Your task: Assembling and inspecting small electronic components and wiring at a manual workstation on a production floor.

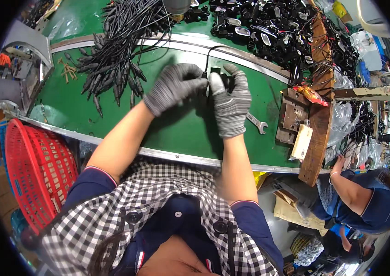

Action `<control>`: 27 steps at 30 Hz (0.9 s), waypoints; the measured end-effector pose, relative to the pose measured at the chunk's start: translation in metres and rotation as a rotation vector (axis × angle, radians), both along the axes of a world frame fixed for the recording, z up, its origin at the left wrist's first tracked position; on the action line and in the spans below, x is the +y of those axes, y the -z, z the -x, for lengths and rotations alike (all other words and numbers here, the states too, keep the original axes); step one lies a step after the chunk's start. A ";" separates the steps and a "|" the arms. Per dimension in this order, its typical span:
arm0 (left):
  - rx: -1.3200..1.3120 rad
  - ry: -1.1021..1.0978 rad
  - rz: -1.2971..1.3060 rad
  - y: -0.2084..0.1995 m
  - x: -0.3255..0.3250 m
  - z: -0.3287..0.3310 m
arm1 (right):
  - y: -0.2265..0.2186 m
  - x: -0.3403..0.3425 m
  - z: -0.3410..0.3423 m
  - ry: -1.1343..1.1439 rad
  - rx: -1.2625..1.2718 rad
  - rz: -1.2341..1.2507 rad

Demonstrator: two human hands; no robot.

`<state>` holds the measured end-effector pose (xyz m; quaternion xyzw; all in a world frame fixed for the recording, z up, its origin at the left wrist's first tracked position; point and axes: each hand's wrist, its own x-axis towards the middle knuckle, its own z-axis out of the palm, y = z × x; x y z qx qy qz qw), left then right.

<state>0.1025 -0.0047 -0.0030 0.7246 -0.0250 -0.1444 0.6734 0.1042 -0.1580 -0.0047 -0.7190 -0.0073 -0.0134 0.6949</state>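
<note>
Both my hands wear grey knit gloves and meet over the green work surface point(176, 129). My left hand point(173, 87) pinches the end of a thin black cable point(209, 51) where it enters a small black part point(225, 79). My right hand point(231, 103) wraps around that black part, hiding most of it. The cable loops up toward the metal rail behind.
A heap of black cables with plugs point(112, 55) lies at the left back. A pile of black housings point(273, 27) fills the back right. A wrench point(257, 123) and a metal fixture point(291, 115) lie right of my hands. A red basket point(38, 170) stands at left; another person point(365, 202) works at right.
</note>
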 end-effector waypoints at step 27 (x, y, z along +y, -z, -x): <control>-0.236 -0.120 -0.007 0.019 -0.003 0.001 | 0.005 0.006 -0.003 0.067 -0.169 0.253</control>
